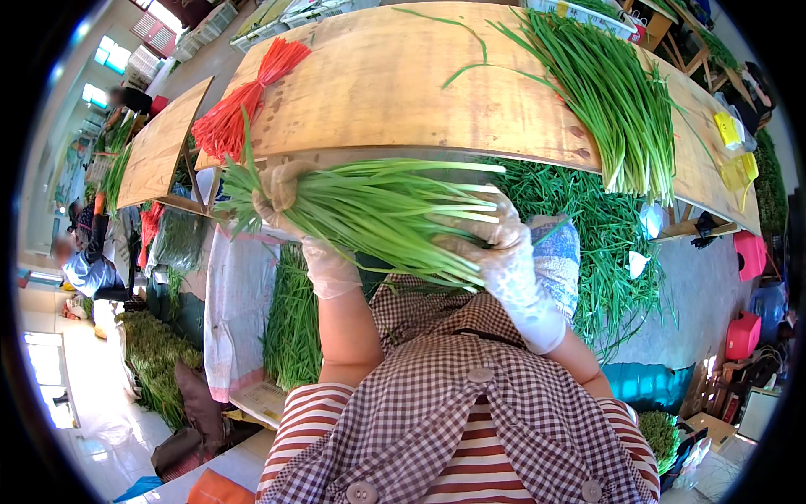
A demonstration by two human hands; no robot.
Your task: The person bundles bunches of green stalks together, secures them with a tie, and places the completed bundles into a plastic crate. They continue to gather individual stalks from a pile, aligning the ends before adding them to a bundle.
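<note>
A bunch of garlic chives [378, 206] lies across both my gloved hands, in front of the table's near edge. My left hand [281, 191] is closed round the green leafy end at the left. At the pale stem ends, my right hand [501, 244] has its fingers bent against the stems, partly among them. Both gloves are thin and whitish. Beyond, on the wooden table [386, 92], a bigger pile of garlic chives [609, 101] rests at the right. A bundle of red ties [252, 97], gathered at its middle, sits at the table's left end.
Loose green leaves [600, 244] heap below the table at the right. A white sack [239, 311] and more chives [292, 328] are by my left arm. Yellow containers [739, 170] stand on the table's right end. A person [92, 269] is far left.
</note>
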